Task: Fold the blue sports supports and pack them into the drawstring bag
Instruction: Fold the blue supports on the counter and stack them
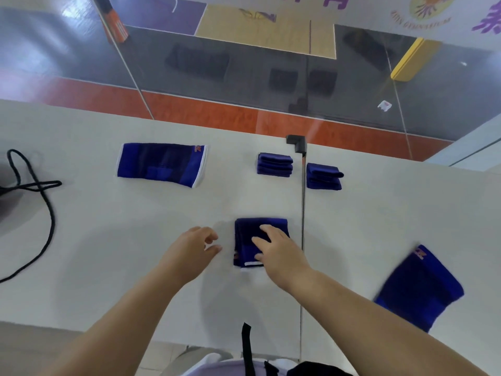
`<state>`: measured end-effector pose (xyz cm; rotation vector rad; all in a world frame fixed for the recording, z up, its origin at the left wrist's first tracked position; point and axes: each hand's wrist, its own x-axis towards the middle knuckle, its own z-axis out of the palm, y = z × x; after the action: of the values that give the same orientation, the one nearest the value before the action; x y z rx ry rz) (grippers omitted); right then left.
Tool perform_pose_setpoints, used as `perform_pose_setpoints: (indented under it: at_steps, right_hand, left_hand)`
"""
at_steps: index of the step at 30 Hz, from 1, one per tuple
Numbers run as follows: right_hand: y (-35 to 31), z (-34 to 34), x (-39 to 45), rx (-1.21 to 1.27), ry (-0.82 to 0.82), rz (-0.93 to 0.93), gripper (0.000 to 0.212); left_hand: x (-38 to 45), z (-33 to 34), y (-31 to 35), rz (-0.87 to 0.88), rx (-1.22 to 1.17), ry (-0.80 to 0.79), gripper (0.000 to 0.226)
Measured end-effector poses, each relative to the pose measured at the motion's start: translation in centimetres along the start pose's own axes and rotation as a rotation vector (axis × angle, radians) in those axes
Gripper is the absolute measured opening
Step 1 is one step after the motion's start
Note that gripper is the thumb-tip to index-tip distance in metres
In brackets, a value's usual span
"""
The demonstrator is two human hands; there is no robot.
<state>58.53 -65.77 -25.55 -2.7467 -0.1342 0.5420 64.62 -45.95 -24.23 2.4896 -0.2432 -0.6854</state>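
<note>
A folded blue support (pixel 248 240) lies on the white table in front of me. My right hand (pixel 279 248) rests flat on it, fingers spread, pressing it down. Just left of it, my left hand (pixel 195 246) hovers with fingers loosely curled, holding nothing. Two small folded blue supports (pixel 274 164) (pixel 323 176) sit further back. An unfolded blue support (pixel 161 164) lies flat at the back left. Another unfolded one (pixel 418 287) lies at the right. The dark drawstring bag (pixel 8 194) is at the far left edge, mostly cut off, with its black cord (pixel 40 202) trailing over the table.
The white table (pixel 108 253) has a seam (pixel 302 226) running front to back, with a black clamp (pixel 297 143) at the far edge. Behind the table stands a glass wall with reflections. A black strap (pixel 246 346) hangs at the near edge.
</note>
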Motion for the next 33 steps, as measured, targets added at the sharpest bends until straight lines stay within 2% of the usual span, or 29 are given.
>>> perform_pose_setpoints:
  at_steps: [9, 14, 19, 23, 27, 33]
  right_hand:
    - [3.4, -4.0, 5.1, 0.004, 0.06, 0.131, 0.033]
    - [3.5, -4.9, 5.2, -0.007, 0.038, 0.127, 0.035]
    - [1.8, -6.4, 4.5, 0.105, 0.112, 0.06, 0.033]
    - [-0.2, -6.9, 4.4, 0.169, 0.006, 0.016, 0.03]
    - [-2.2, -6.6, 4.7, 0.154, -0.13, 0.032, 0.038]
    - [-4.8, -5.7, 5.1, 0.176, -0.157, 0.164, 0.04]
  left_hand:
    - [0.7, -0.2, 1.1, -0.027, 0.006, 0.08, 0.025]
    - [0.2, -0.2, 0.9, -0.052, 0.029, 0.075, 0.026]
    - [-0.6, -0.8, -1.1, -0.094, 0.058, 0.042, 0.024]
    - [-0.2, -2.1, -3.4, -0.125, 0.096, 0.005, 0.025]
    - [1.4, -4.3, -5.7, -0.102, 0.122, -0.003, 0.027]
    - [6.2, -8.9, -9.3, 0.032, 0.227, 0.139, 0.039]
